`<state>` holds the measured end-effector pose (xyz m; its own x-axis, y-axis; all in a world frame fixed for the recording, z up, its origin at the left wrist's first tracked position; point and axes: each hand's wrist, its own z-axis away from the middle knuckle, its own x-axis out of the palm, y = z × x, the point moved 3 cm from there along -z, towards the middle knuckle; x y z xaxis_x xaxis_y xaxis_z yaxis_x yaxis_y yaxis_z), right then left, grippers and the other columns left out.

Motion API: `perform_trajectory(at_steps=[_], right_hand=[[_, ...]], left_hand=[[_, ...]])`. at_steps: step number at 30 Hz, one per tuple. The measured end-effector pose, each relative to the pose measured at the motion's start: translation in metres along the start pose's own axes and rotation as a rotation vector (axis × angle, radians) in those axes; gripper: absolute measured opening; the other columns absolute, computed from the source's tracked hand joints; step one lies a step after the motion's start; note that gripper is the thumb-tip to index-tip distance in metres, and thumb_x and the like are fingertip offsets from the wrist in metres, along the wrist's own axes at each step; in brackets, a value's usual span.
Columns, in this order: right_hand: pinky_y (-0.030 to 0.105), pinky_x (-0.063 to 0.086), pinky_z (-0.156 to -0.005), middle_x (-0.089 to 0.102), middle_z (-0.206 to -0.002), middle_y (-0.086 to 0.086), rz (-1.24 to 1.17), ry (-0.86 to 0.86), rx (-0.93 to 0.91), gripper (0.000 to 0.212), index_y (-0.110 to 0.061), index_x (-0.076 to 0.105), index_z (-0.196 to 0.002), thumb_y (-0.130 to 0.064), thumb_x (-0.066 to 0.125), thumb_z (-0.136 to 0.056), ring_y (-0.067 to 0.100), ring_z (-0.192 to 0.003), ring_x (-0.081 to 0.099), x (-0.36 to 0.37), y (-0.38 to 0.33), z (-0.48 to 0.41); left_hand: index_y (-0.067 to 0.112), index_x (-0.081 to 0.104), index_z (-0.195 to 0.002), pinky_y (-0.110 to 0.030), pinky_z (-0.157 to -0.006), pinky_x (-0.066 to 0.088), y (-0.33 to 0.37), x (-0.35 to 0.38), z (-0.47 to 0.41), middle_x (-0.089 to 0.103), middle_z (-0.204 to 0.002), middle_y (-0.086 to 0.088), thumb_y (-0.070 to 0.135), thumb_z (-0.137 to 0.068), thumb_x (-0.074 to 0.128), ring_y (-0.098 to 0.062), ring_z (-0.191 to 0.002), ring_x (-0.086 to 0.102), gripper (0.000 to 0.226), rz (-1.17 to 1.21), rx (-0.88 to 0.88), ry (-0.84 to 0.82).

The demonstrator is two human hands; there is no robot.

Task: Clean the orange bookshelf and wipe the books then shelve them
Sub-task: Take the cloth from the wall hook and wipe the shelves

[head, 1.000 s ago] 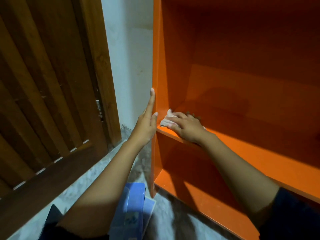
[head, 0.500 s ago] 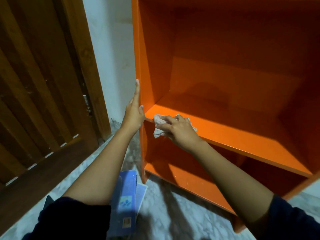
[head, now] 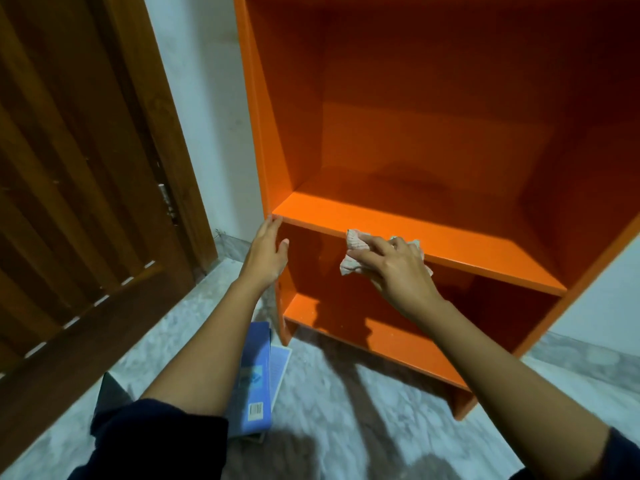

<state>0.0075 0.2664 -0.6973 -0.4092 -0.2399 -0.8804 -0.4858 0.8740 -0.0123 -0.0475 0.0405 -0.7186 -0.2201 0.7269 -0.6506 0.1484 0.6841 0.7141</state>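
One bookshelf (head: 467, 247), one cloth (head: 352, 241), right hand (head: 394, 268)

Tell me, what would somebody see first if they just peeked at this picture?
The big bright orange bookshelf fills the upper right. At the front edge of its middle shelf, the right hand holds a crumpled cloth against the wood, while the left hand rests on the bookshelf's left side. Lower down, a blue book lies on the floor between the arms.
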Motion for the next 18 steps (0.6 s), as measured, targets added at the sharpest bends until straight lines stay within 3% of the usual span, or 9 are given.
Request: perform_trajectory(at_steps=[5,9,12,15,18], right_hand=[[0.040,0.042,-0.068,0.058,-0.129,0.007,-0.048,-0.087,0.159,0.035,-0.027,0.063,-0.119,-0.025,0.068,-0.085,0.034,-0.086,0.057,0.053,0.009,0.052],[0.039,0.037,-0.085,0.044,-0.144,0.001,-0.053,-0.293,0.452,0.037,-0.033,0.050,-0.134,-0.036,0.047,-0.097,0.031,-0.111,0.050,0.118,0.041,0.097],[0.038,0.037,-0.088,0.042,-0.145,0.005,-0.017,-0.311,0.728,0.039,-0.031,0.047,-0.137,-0.035,0.045,-0.098,0.035,-0.114,0.048,0.147,0.074,0.136],[0.045,0.037,-0.089,0.044,-0.139,0.015,0.022,-0.269,0.989,0.038,-0.023,0.052,-0.133,-0.032,0.045,-0.097,0.042,-0.110,0.047,0.168,0.104,0.167],[0.052,0.034,-0.096,0.040,-0.141,0.021,0.070,-0.292,1.100,0.042,-0.017,0.049,-0.134,-0.036,0.036,-0.099,0.045,-0.119,0.040,0.189,0.120,0.184]], left_hand=[[0.010,0.030,-0.146,-0.038,-0.112,0.027,-0.037,0.036,0.027,0.031,-0.149,-0.013,0.016,-0.099,0.044,-0.028,-0.138,0.030,0.050,-0.012,-0.055,-0.118],[0.011,0.027,-0.145,-0.039,-0.107,0.030,-0.082,0.062,0.042,0.038,-0.143,-0.017,0.019,-0.099,0.044,-0.031,-0.134,0.035,0.050,-0.031,-0.115,-0.138],[0.019,0.011,-0.150,-0.041,-0.107,0.030,-0.113,0.082,0.038,0.035,-0.145,-0.016,0.023,-0.099,0.043,-0.031,-0.135,0.033,0.060,0.012,-0.172,-0.136],[0.032,-0.002,-0.150,-0.045,-0.112,0.028,-0.131,0.098,0.022,0.028,-0.152,-0.011,0.032,-0.100,0.040,-0.028,-0.139,0.030,0.065,0.131,-0.109,-0.083],[0.048,-0.006,-0.143,-0.052,-0.108,0.036,-0.132,0.107,0.012,0.032,-0.152,-0.005,0.037,-0.100,0.035,-0.023,-0.135,0.038,0.060,0.294,-0.047,0.017]])
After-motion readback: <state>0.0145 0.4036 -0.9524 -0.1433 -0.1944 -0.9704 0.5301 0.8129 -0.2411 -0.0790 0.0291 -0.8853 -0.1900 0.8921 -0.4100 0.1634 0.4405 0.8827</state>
